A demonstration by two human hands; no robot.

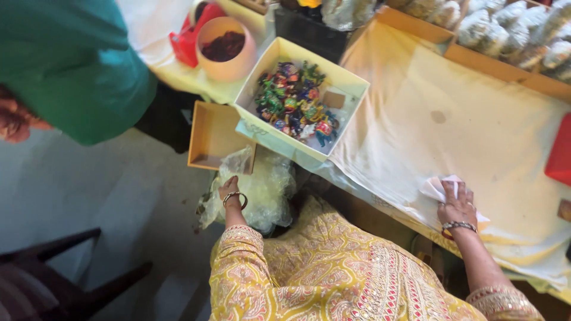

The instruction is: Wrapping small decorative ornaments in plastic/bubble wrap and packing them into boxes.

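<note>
Your right hand lies flat with fingers spread on a small white paper, pressing it onto the cream cloth near the table's front edge. Your left hand reaches down beyond the table's left end into a clear plastic bag; its fingers are hidden, so you cannot tell their grip.
</note>
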